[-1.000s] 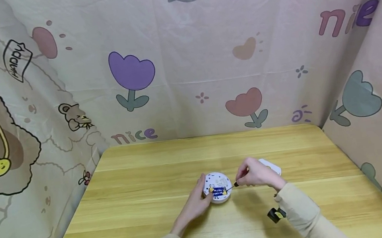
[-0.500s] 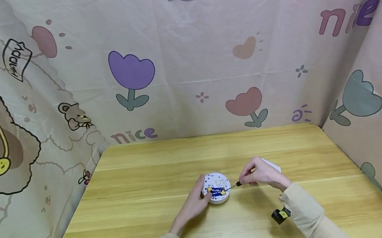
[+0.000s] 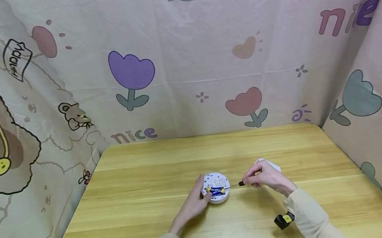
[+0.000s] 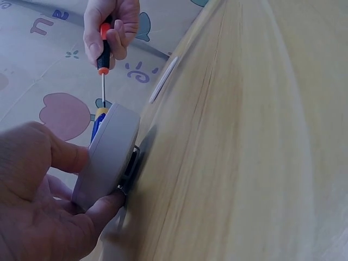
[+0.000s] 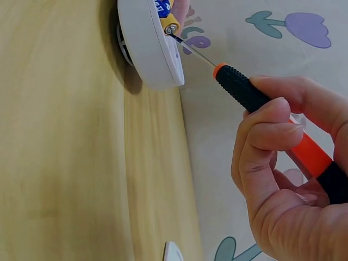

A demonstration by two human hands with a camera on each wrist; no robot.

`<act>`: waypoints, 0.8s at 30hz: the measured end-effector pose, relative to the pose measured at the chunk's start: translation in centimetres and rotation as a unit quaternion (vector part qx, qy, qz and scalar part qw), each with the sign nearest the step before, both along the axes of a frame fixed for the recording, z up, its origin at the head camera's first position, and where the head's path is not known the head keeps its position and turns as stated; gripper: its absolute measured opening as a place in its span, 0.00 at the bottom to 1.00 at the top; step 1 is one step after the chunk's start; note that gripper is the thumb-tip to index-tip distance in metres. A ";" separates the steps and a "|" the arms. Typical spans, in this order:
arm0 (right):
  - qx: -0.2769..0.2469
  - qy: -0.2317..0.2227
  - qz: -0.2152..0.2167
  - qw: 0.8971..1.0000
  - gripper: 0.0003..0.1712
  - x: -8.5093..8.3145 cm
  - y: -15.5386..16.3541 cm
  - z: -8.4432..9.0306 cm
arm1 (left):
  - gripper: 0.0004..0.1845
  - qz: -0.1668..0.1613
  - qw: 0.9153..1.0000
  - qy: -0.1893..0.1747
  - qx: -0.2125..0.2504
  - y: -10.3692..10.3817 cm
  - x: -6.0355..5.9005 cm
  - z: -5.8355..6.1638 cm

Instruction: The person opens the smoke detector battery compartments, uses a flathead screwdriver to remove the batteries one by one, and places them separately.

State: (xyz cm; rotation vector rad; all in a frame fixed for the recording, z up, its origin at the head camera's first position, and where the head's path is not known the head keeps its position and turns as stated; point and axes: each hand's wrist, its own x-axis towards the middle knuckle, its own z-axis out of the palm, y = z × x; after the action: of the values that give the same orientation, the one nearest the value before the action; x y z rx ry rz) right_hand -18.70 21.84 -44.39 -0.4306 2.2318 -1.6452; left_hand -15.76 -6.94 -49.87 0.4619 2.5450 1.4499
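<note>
My left hand [image 3: 194, 206] grips a round white device [image 4: 111, 149] by its edge, thumb on the top face and fingers on the rim and below. A blue-and-yellow battery [image 3: 216, 191] sits in the device's top face; in the right wrist view, its yellow end stands up out of the recess. Between thumb and curled fingers, my right hand [image 3: 266, 175] holds a screwdriver [image 5: 242, 89] with a black-and-orange handle. The screwdriver's dark tip is right at the battery's yellow end. Much of the handle's rear is behind the fingers.
A flat white cover [image 3: 272, 165] lies on the wooden table [image 3: 141, 181] just behind my right hand, partly hidden by it. A patterned cloth [image 3: 174, 48] hangs behind the table and along both sides.
My right hand and the screwdriver have drawn to the right, while the device has shifted slightly left in my left hand. The battery's right end has come up, and more of the white cover shows.
</note>
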 end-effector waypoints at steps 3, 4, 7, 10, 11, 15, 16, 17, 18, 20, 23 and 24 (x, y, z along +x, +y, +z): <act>-0.012 -0.007 -0.005 1.000 0.14 0.2 0.2 -0.4 | 0.38 -0.002 1.000 -0.002 0.002 0.0 0.0 0.1; -0.016 -0.010 -0.006 1.000 0.14 0.2 0.3 -0.5 | 0.38 -0.002 1.000 -0.003 0.002 0.0 0.0 0.1; -0.024 -0.019 -0.007 1.000 0.16 0.4 0.4 -0.8 | 0.38 -0.002 1.000 -0.008 0.004 -0.1 0.1 0.2; -0.027 -0.024 -0.011 0.999 0.17 0.5 0.6 -1.1 | 0.39 -0.001 1.000 -0.010 0.005 -0.1 0.2 0.2; -0.027 -0.023 -0.012 0.999 0.17 0.6 0.6 -1.2 | 0.39 -0.001 1.000 -0.010 0.006 -0.1 0.2 0.2; -0.031 -0.025 -0.022 0.999 0.16 0.8 0.8 -1.8 | 0.39 -0.001 1.000 -0.011 0.007 -0.1 0.3 0.3; -0.032 -0.022 -0.022 0.999 0.15 0.8 0.9 -1.9 | 0.39 -0.002 1.000 -0.011 0.006 -0.1 0.3 0.3; -0.036 -0.023 -0.025 0.999 0.15 0.9 0.9 -2.1 | 0.39 -0.002 1.000 -0.011 0.007 -0.1 0.3 0.2; -0.041 -0.025 -0.027 0.998 0.15 0.9 0.9 -2.2 | 0.39 -0.002 1.000 -0.011 0.005 -0.1 0.4 0.2; -0.050 -0.025 -0.029 0.998 0.16 1.0 1.0 -2.5 | 0.39 -0.002 1.000 -0.009 0.005 -0.2 0.4 0.2; -0.065 -0.029 -0.036 0.997 0.19 1.3 1.1 -2.8 | 0.40 -0.003 1.000 -0.004 0.005 -0.2 0.3 0.0; -0.069 -0.033 -0.039 0.996 0.19 1.4 1.2 -3.0 | 0.40 -0.004 1.000 -0.003 0.005 -0.3 0.3 0.0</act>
State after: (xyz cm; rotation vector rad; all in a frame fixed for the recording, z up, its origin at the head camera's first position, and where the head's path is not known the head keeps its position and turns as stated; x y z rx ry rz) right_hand -17.34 22.99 -47.36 -0.3226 2.1206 -1.8333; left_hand -15.44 -7.19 -49.88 0.4674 2.5303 1.4588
